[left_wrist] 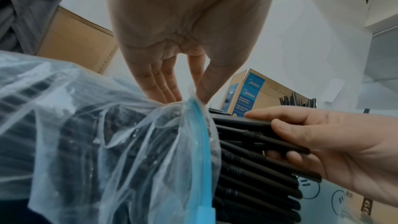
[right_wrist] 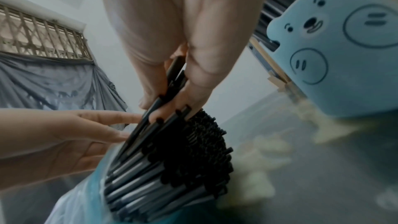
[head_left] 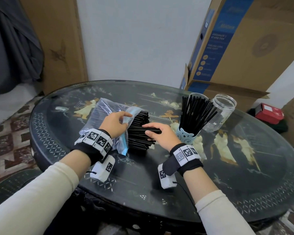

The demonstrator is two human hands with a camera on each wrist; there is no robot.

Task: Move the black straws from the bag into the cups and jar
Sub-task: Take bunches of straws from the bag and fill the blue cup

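Head view: we are looking down and forward from above the table (head_left: 244, 192), taking in both wrists.
Left wrist view: we are looking along the left hand (left_wrist: 172, 43), very near the bag (left_wrist: 90, 142).
Right wrist view: we are looking leftward, close on the straws (right_wrist: 183, 159).
Shared: all views are showing the straws at the bag's mouth.

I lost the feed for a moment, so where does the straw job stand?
Done: the bear cup already holds a full fan of black straws. In hand: the left hand pinches the bag mouth while the right hand grips a few straws from the bundle sticking out of it. Left: most of that bundle, and the clear jar looks empty.
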